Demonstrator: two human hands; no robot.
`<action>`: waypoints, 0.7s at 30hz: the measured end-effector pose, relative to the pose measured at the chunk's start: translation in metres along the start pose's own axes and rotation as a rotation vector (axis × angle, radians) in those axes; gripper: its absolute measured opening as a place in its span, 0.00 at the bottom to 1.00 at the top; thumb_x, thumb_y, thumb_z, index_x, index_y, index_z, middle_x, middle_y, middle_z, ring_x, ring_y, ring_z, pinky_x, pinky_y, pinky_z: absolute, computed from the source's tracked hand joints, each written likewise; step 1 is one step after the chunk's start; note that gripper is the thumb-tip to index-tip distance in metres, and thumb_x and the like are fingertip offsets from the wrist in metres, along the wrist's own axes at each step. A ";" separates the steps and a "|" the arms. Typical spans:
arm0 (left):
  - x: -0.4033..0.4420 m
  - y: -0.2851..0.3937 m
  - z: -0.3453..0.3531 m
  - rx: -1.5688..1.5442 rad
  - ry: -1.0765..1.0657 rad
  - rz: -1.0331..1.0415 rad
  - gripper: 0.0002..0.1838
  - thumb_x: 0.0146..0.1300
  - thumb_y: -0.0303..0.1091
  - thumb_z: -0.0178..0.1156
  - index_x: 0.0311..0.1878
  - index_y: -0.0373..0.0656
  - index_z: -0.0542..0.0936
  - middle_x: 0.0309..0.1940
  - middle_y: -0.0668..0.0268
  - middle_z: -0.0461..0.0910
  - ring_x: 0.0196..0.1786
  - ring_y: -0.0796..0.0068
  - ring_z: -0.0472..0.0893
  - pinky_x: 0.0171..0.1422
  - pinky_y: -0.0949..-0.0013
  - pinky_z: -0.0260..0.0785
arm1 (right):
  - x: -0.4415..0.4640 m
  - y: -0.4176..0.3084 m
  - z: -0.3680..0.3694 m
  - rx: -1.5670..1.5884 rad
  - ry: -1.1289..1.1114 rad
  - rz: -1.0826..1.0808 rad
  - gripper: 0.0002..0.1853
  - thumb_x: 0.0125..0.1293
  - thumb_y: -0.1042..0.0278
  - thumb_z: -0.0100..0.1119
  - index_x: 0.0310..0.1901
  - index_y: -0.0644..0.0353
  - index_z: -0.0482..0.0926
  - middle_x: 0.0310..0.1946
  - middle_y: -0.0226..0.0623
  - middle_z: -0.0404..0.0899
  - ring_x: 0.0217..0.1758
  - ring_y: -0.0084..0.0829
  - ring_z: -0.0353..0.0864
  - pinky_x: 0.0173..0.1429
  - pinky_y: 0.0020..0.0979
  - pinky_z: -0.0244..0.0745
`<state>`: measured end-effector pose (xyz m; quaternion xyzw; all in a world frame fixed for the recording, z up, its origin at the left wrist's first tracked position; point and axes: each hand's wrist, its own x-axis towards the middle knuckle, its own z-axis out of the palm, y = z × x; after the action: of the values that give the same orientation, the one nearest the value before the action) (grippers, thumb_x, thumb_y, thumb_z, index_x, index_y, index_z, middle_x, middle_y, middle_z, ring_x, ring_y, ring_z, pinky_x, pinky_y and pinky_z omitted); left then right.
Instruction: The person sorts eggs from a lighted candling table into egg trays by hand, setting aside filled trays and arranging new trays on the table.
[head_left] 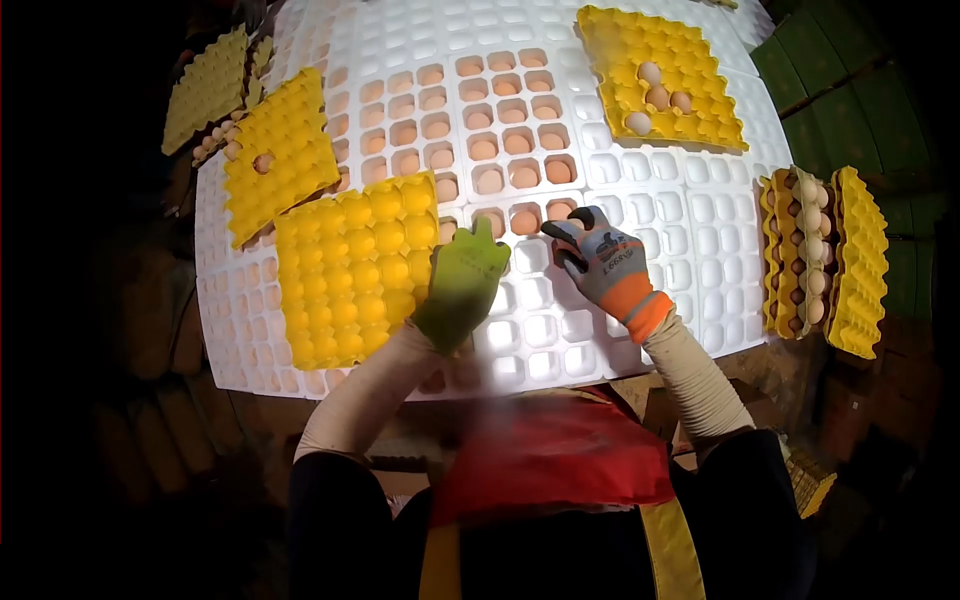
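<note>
My left hand [465, 285], in a green glove, reaches into a white foam egg tray [532, 258]. Its fingers are bent closed at an egg [489, 220] in a cell and partly cover it. Just to the right, my right hand [605, 262], in a grey and orange glove with dark fingertips, curls round a pale egg [576, 223] that is mostly hidden by the fingers. Between the two hands another brown egg [525, 219] sits in its cell. Nearer to me, the cells are bare.
Left of my hands lies a yellow egg tray [355, 270], with another yellow tray [280, 150] behind it. At the back right, a yellow tray [665, 80] carries several eggs. Stacked trays with eggs [815, 250] stand at the right edge. Brown eggs [515, 140] fill many far cells.
</note>
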<state>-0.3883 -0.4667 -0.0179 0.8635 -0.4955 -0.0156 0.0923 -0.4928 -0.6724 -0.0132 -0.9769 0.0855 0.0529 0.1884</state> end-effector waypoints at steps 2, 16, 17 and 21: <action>-0.006 0.008 0.004 -0.089 0.017 -0.042 0.11 0.60 0.34 0.68 0.47 0.51 0.84 0.50 0.60 0.77 0.45 0.56 0.82 0.40 0.56 0.77 | -0.002 -0.004 0.005 0.390 0.084 -0.026 0.19 0.68 0.56 0.64 0.60 0.40 0.81 0.54 0.40 0.81 0.53 0.44 0.85 0.51 0.44 0.83; -0.046 0.084 0.052 -0.489 0.418 -0.354 0.24 0.62 0.29 0.71 0.63 0.45 0.79 0.57 0.59 0.80 0.52 0.58 0.84 0.49 0.63 0.79 | -0.035 0.025 0.083 0.466 0.317 -0.333 0.13 0.65 0.73 0.61 0.52 0.55 0.83 0.49 0.42 0.81 0.58 0.49 0.77 0.59 0.46 0.75; -0.036 0.086 0.063 -0.372 0.474 -0.270 0.27 0.61 0.27 0.72 0.64 0.42 0.78 0.59 0.56 0.79 0.56 0.55 0.84 0.52 0.64 0.79 | -0.038 0.031 0.097 0.578 0.354 -0.212 0.13 0.66 0.75 0.59 0.52 0.57 0.82 0.49 0.42 0.81 0.56 0.45 0.79 0.58 0.43 0.77; -0.026 0.095 0.095 -0.170 0.231 -0.217 0.25 0.68 0.37 0.63 0.68 0.44 0.76 0.72 0.56 0.72 0.74 0.49 0.70 0.80 0.40 0.56 | -0.035 0.020 0.066 1.099 0.342 0.060 0.12 0.75 0.77 0.54 0.56 0.63 0.81 0.47 0.35 0.83 0.43 0.27 0.84 0.50 0.27 0.80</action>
<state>-0.4938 -0.5050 -0.0963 0.8972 -0.3822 0.0323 0.2189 -0.5355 -0.6609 -0.0772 -0.7273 0.1575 -0.1526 0.6503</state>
